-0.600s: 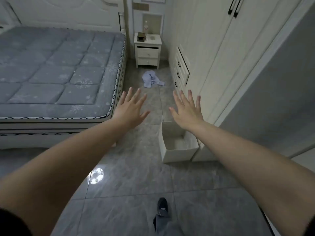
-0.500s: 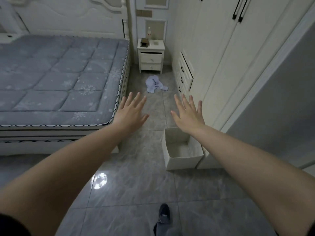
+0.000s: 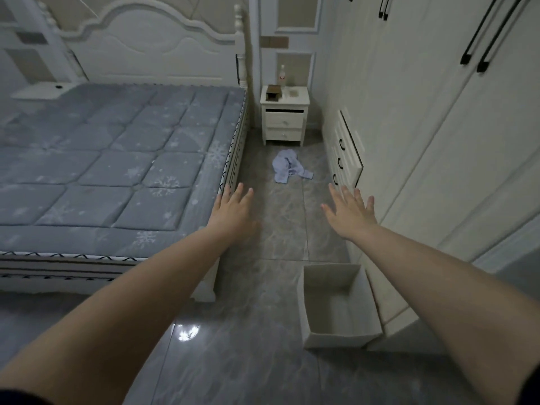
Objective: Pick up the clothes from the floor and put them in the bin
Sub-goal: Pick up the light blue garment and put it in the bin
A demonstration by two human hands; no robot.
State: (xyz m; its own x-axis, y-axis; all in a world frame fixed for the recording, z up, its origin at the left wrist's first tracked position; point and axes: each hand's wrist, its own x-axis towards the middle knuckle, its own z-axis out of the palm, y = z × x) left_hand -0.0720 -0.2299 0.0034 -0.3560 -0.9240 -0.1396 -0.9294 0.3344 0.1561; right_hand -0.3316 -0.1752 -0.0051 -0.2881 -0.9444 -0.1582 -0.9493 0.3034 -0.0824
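Both hands were extended forward, palms down, above the grey tiled floor (image 3: 263,331). The left hand (image 3: 233,213) was flat with fingers spread and held nothing; it hovered beside the corner of the bed (image 3: 117,176). The right hand (image 3: 350,213) was likewise flat with fingers spread and held nothing; it hovered near the drawer unit (image 3: 344,153) of the wardrobe (image 3: 438,141).

One item of clothes (image 3: 287,168), a crumpled pale blue garment, lay on the floor beyond both hands, well apart from them and roughly between their lines of reach. It lay just in front of the white nightstand (image 3: 285,118), in the aisle between bed and wardrobe.

The bin (image 3: 336,336), a white open-topped box, stood on the floor against the wardrobe base, beneath the right forearm and nearer the camera than either hand. Its visible interior was empty.
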